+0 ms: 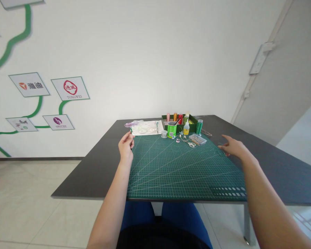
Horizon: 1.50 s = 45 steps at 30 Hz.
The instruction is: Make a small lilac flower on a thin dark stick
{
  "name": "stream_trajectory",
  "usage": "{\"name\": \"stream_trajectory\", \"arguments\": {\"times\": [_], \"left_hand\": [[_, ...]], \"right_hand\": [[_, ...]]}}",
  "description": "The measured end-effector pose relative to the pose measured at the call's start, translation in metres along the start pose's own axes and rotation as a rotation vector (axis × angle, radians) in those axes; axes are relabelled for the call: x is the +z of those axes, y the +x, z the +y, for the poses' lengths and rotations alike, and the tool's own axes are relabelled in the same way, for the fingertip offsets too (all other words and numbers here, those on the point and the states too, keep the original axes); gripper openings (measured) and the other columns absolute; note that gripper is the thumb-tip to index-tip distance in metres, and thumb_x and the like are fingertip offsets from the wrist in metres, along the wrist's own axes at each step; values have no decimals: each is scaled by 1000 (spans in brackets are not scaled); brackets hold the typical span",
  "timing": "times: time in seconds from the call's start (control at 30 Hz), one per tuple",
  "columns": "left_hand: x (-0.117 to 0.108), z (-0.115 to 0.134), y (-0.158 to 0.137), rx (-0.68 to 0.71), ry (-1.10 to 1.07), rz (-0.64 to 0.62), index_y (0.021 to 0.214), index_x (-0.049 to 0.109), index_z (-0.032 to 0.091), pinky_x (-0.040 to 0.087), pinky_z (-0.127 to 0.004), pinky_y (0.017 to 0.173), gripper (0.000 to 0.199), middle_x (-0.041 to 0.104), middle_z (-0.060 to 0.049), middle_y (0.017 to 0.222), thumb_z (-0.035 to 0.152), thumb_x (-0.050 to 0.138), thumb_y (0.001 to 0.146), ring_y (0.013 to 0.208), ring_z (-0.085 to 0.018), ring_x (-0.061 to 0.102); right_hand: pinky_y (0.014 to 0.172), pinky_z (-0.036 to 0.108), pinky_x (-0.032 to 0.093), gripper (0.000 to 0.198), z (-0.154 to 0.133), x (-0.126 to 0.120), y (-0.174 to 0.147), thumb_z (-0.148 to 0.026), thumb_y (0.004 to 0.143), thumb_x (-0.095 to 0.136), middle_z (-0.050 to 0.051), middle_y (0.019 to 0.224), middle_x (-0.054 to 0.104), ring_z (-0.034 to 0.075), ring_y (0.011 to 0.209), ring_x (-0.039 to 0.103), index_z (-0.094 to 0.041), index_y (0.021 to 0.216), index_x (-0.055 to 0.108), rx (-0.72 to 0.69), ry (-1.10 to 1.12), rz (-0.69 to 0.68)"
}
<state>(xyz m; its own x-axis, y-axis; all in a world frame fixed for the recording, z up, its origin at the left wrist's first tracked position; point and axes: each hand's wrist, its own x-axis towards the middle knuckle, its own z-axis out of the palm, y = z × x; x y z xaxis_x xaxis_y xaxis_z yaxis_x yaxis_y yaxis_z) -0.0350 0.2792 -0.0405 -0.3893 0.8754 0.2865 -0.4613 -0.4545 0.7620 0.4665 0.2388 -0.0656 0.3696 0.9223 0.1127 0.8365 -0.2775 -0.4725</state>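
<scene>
My left hand [126,146] is raised over the left edge of the green cutting mat [171,173]. Its thumb and fingers are pinched together, with a small dark green bit [131,130] showing at the tips, too small to name. Out to the right, my right hand [232,147] hovers above the mat's right edge. The index finger stretches forward while the thumb and other fingers close together around what looks like a thin strand [220,143]. White-handled scissors [191,145] and a clear plastic case [197,139] lie on the mat between the hands.
At the back stand a green box [194,126] with thread spools, a green can [171,130], a glue bottle [186,128], a green spool [199,127] and a small round container [164,134]. White sheets [146,128] lie back left on the black table [95,173], against the wall.
</scene>
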Motion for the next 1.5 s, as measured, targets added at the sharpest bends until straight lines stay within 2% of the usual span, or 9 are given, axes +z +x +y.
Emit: {"name": "stream_trajectory", "arguments": {"times": [0.13,0.33,0.5,0.63,0.8,0.93,1.17,1.3,1.5], "left_hand": [[15,-4,-14,-22,67,-119,94,81,14,21,-17,41,39,70,-3,68,27,89,58,44,-3,43],[35,-1,-29,-43,164,-262,96,82,15,30,-19,45,35,70,-4,67,29,87,64,49,-6,45],[43,4,-34,-29,186,-321,94,82,16,31,-20,46,32,70,-4,67,29,86,66,49,-6,43],[50,-1,-43,-30,231,-400,94,83,17,35,-22,48,29,70,-4,69,29,85,69,51,-8,46],[59,-24,-51,-10,313,-509,94,83,17,38,-23,51,25,72,-5,73,29,81,73,53,-10,50],[62,-47,-53,-22,363,-556,96,83,17,39,-24,52,25,73,-6,75,28,79,75,52,-10,49],[46,-66,-48,26,496,-530,94,83,18,43,-26,57,19,73,-5,76,22,74,77,54,-12,51],[38,-68,-47,83,562,-501,93,83,19,46,-27,63,18,75,-5,78,18,73,78,59,-13,56],[33,-73,-46,95,611,-492,94,83,19,46,-28,65,19,74,-5,77,16,72,79,58,-13,55]], "right_hand": [[48,37,56,74,-19,-6,-6,-32,79,69,16,77,79,29,54,73,-2,144,54,43,69,-150],[69,40,62,51,-38,-14,-13,-29,86,62,15,67,78,30,66,77,-4,131,68,-70,82,-116],[99,49,55,77,-32,-11,-9,-34,79,72,25,132,69,40,117,69,-5,148,54,-213,-116,54],[105,52,51,66,-54,-5,-18,-37,80,72,24,138,65,43,126,63,-8,139,64,-257,-187,93],[109,50,48,53,-117,16,-47,-43,83,73,18,134,69,41,129,60,-16,129,72,-437,122,-27],[112,53,46,62,-168,48,-66,-51,84,75,16,142,64,37,135,56,-19,136,66,-542,633,-383],[77,33,60,59,-202,105,-78,-51,84,77,9,84,78,20,78,74,-15,128,64,-420,1135,-730],[46,24,37,67,-196,117,-81,-53,86,73,-9,42,52,10,38,42,-9,135,60,-450,1108,-661],[45,25,22,60,-187,111,-80,-53,88,66,-12,36,38,8,35,25,-6,126,67,-483,1026,-586]]}}
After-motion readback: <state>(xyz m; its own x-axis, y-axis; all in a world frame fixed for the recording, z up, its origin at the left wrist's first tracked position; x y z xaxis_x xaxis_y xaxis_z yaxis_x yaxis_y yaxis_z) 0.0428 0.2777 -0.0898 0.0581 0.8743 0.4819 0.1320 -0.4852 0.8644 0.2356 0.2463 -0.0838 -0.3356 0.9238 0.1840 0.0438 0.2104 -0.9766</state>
